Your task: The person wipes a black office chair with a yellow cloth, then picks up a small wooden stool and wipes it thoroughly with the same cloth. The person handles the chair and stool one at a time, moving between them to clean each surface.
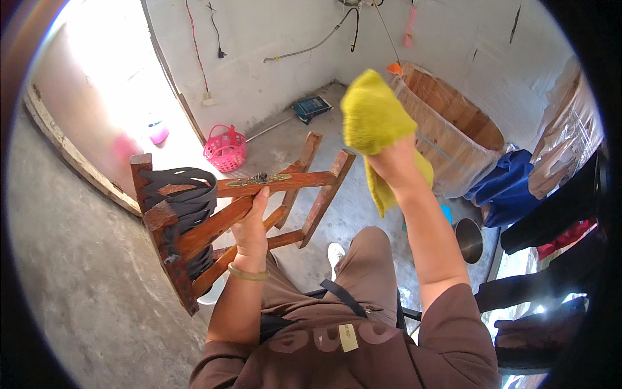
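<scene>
My left hand is closed around a reddish-brown wooden bar of a small folding stool, holding it up tilted on its side. Dark straps are woven across the stool's seat end, at the left. A dull metal ornament sits on the bar just above my thumb. Raised to the right, apart from the stool, my right hand grips a yellow cloth. The cloth covers most of those fingers, and part of it hangs below the wrist.
A pink basket and a dark blue flat device stand on the floor near the wall. A plastic-draped wooden tub is at the far right, with a metal pot nearer. Dark clothes hang along the right side.
</scene>
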A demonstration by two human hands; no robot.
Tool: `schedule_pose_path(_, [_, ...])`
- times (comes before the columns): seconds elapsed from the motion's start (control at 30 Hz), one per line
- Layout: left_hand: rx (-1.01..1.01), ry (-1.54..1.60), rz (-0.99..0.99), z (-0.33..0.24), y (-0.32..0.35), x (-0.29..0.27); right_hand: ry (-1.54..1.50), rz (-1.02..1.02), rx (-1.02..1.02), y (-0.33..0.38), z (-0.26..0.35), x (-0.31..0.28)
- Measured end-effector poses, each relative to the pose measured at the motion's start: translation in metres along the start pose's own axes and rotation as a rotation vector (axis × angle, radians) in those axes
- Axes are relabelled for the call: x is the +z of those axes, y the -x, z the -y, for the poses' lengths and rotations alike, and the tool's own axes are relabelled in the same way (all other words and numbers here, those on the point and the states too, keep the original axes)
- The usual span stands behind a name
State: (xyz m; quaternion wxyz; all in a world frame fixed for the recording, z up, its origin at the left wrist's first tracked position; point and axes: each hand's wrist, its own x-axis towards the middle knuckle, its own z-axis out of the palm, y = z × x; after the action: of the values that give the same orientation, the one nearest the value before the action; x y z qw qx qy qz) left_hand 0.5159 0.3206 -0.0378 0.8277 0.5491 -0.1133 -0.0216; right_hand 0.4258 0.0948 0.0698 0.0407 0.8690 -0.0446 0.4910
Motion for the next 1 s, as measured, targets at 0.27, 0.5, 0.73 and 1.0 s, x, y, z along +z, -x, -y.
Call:
schedule_pose_path(0.27, [-0.034, -0.046, 0.151, -0.007, 0.015, 0.008, -0.011, 0.63, -0.413, -0.003, 0.029, 0.065])
schedule_pose_path(0.5, [-0.014, 0.002, 0.216, -0.007, 0.021, 0.012, 0.195, 1.103, -0.309, 0.018, 0.01, 0.087])
schedule_pose_path(0.73, [-0.05, 0.021, 0.168, -0.008, 0.027, 0.016, 0.25, 1.07, -0.36, 0.026, 0.004, 0.097])
schedule_pose_path(1.0, [0.02, -0.02, 0.235, -0.007, 0.032, 0.02, 0.287, 1.063, -0.268, 0.034, 0.001, 0.097])
